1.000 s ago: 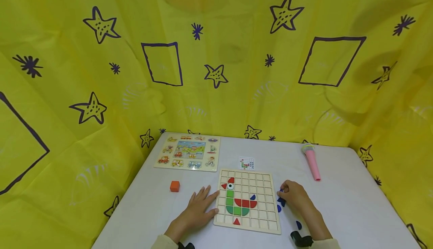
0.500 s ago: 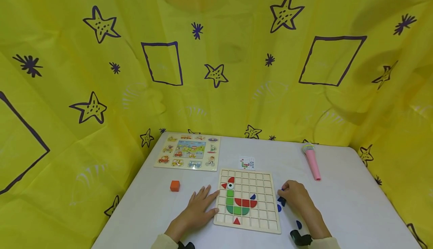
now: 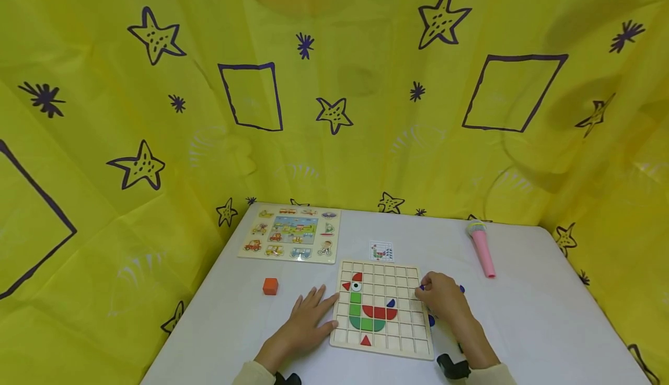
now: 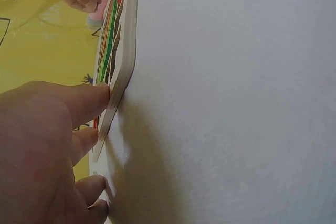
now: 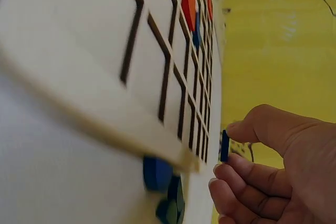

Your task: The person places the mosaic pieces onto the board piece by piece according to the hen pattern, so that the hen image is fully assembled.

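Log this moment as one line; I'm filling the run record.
left hand: rests flat against grid board edge | right hand: pinches blue piece over board | loose blue pieces beside board

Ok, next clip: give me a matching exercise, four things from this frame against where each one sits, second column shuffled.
Things:
1. orange cube
2. pink microphone
3. left hand
4. blue piece

Places:
A. pinched in the right hand
B. flat against the left edge of the grid board
C. alone on the table, left of the board
D. far right of the table, near the curtain

Pairs: 1-C, 2-D, 3-B, 4-A
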Motion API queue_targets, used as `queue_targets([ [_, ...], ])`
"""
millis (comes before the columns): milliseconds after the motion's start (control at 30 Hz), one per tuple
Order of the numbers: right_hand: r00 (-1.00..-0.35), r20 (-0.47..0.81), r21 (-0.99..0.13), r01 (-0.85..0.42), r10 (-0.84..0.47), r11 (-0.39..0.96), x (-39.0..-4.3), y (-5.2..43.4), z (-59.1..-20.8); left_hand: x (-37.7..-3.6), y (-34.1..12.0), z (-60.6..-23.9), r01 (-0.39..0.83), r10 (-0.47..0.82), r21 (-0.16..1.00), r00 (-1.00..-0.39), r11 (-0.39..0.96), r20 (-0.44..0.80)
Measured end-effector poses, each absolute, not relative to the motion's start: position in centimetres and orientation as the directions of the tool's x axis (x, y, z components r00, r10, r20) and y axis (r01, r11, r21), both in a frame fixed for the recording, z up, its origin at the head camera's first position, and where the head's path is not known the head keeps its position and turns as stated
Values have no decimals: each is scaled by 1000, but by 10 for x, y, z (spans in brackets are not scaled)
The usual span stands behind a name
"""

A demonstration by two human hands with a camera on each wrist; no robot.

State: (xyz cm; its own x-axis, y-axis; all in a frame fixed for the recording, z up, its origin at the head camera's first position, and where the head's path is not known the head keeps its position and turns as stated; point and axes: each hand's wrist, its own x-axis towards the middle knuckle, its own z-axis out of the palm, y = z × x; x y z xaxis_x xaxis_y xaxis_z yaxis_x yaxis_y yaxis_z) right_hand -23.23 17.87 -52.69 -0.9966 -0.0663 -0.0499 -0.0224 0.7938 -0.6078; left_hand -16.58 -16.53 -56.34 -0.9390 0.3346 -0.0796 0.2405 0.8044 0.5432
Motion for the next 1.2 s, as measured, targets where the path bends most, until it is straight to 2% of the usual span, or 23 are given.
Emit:
queue_targets([
  [167,-995,-33,-578,-60,-97,814,-230,157,-532,-166,-165,-565,233,331,541,-940,808,-89],
  [400,-996,-61,-579,-24,-72,815,-229,141,-538,-166,-165,-565,231,331,549,-940,803,-88],
  [800,-994,-73,-638,-20,-86,769,-229,144,-536,-166,-165,-566,227,322,544,-943,808,-86],
  [1200,-991,-33,-646,-75,-126,760,-229,146,-538,-167,-166,-567,227,326,545,-941,807,-89],
])
